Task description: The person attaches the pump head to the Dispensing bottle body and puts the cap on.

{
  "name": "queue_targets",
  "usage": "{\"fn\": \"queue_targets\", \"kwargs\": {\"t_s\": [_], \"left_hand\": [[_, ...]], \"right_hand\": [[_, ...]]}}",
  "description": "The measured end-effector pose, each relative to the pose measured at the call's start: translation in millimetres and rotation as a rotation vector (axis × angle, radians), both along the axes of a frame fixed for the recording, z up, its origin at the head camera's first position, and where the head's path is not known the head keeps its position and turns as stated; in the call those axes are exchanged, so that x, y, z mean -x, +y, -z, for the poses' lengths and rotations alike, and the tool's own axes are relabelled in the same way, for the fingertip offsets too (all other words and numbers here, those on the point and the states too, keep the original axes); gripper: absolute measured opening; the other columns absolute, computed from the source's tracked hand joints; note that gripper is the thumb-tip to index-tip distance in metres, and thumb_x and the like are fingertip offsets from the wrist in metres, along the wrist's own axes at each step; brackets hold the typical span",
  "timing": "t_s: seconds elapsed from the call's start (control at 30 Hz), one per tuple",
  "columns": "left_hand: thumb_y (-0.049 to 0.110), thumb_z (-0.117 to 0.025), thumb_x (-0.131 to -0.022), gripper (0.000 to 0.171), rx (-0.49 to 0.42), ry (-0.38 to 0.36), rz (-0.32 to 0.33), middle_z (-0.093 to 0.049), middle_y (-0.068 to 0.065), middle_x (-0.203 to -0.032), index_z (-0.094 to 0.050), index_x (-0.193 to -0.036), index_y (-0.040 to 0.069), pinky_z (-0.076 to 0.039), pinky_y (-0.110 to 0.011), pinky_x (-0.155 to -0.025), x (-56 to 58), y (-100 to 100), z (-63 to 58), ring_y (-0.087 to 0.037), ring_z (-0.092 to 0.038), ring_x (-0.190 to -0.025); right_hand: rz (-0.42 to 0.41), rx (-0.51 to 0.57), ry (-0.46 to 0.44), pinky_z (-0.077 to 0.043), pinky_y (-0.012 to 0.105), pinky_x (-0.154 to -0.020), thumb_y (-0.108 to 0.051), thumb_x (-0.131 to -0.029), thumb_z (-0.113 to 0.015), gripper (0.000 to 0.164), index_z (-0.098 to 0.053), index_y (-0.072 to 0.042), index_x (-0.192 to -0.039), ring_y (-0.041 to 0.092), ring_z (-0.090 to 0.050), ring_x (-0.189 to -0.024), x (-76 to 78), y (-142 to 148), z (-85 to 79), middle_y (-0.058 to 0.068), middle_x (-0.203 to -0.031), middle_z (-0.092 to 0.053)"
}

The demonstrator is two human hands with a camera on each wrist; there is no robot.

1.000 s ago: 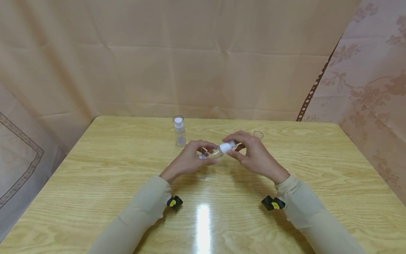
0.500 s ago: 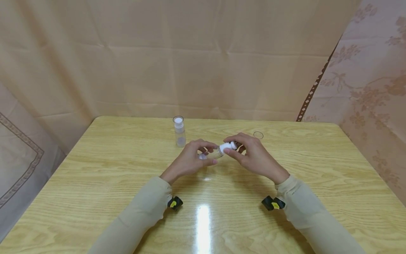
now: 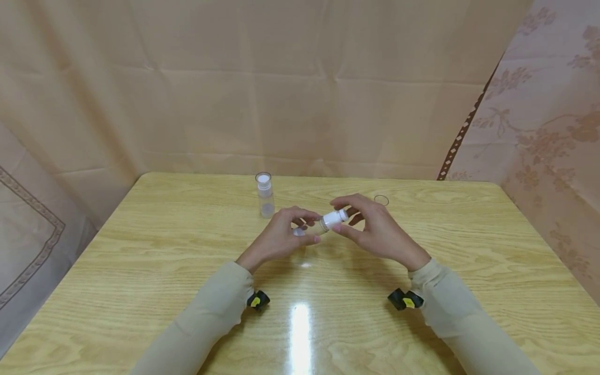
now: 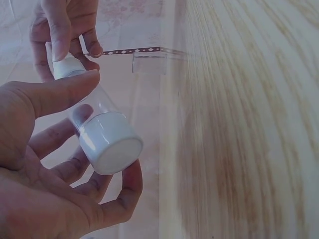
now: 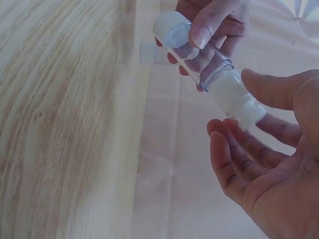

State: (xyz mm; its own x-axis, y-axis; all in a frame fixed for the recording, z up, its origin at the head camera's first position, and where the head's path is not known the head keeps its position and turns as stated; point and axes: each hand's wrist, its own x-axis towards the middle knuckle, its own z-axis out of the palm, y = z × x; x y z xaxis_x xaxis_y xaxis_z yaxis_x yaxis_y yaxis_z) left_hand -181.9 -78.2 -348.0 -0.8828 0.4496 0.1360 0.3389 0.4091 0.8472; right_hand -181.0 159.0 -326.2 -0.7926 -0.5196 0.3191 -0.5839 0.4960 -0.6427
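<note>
My left hand [image 3: 287, 229] grips a small clear bottle [image 5: 192, 57] by its body, thumb on one side and fingers beneath. A white base closes the bottle's lower end, which points left in the head view. The bottle lies tilted above the table, its white pump top [image 3: 334, 219] toward my right hand [image 3: 377, 226]. That hand has its thumb against the white collar and its index finger curled round behind the pump head. In the right wrist view the other right fingers curve below the pump, apart from it. The pump top sits on the bottle's neck.
A similar bottle [image 3: 265, 195] with a white pump under a clear cover stands upright behind my left hand. A clear cylindrical cap [image 4: 149, 63] stands on the wooden table [image 3: 154, 234] beyond my right hand. A beige curtain [image 3: 281, 104] hangs behind the table's far edge.
My right fingers and thumb have shifted around the pump top, the thumb moving onto the collar and back toward its lower side. The pump head has turned. The left hand stays put.
</note>
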Motion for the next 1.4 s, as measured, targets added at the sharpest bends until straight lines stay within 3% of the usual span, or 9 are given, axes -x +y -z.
{"fn": "queue_targets", "kwargs": {"t_s": [0.3, 0.7, 0.87, 1.03, 1.4], "left_hand": [[0.009, -0.080, -0.088, 0.037, 0.018, 0.003, -0.008, -0.066, -0.018, -0.120, -0.070, -0.123, 0.004, -0.053, -0.044, -0.091, -0.4, 0.2, 0.0, -0.037, -0.063, -0.108], [0.009, -0.080, -0.087, 0.037, 0.038, 0.032, -0.023, -0.066, -0.016, -0.121, -0.070, -0.123, 0.005, -0.052, -0.043, -0.092, -2.1, 1.0, -0.2, -0.035, -0.063, -0.109], [0.008, -0.081, -0.087, 0.037, 0.035, 0.035, -0.032, -0.066, -0.017, -0.120, -0.071, -0.123, 0.006, -0.052, -0.045, -0.092, -1.6, 0.6, 0.3, -0.036, -0.062, -0.109], [0.008, -0.081, -0.087, 0.037, 0.032, 0.019, -0.017, -0.066, -0.017, -0.119, -0.071, -0.123, 0.004, -0.053, -0.044, -0.091, -0.9, -0.3, 0.1, -0.036, -0.063, -0.107], [0.010, -0.080, -0.088, 0.038, 0.034, 0.000, 0.024, -0.067, -0.018, -0.123, -0.069, -0.124, 0.003, -0.053, -0.042, -0.090, 0.3, -1.9, -0.7, -0.036, -0.063, -0.107]], "right_hand": [[-0.020, 0.011, 0.006, -0.057, 0.040, -0.079, -0.001, -0.092, -0.073, 0.032, -0.067, -0.004, -0.123, 0.021, -0.063, -0.094, -0.4, -0.5, 1.6, 0.005, -0.112, -0.068], [0.008, -0.031, -0.028, -0.055, 0.040, -0.079, -0.018, -0.098, -0.070, 0.027, -0.067, -0.008, -0.124, 0.017, -0.059, -0.089, -0.2, -0.4, 2.8, 0.000, -0.100, -0.065], [0.024, -0.037, -0.036, -0.055, 0.042, -0.081, -0.020, -0.097, -0.071, 0.035, -0.064, -0.006, -0.129, 0.018, -0.061, -0.093, -1.0, -0.1, 0.6, 0.002, -0.108, -0.068], [-0.003, -0.018, -0.007, -0.055, 0.047, -0.082, -0.011, -0.092, -0.077, 0.040, -0.064, -0.006, -0.129, 0.022, -0.062, -0.099, -1.5, 0.7, -0.5, 0.007, -0.120, -0.067], [-0.042, -0.024, 0.015, -0.056, 0.050, -0.081, -0.001, -0.090, -0.075, 0.035, -0.067, -0.004, -0.124, 0.021, -0.062, -0.096, -0.3, 1.0, 0.3, 0.005, -0.114, -0.068]]}}
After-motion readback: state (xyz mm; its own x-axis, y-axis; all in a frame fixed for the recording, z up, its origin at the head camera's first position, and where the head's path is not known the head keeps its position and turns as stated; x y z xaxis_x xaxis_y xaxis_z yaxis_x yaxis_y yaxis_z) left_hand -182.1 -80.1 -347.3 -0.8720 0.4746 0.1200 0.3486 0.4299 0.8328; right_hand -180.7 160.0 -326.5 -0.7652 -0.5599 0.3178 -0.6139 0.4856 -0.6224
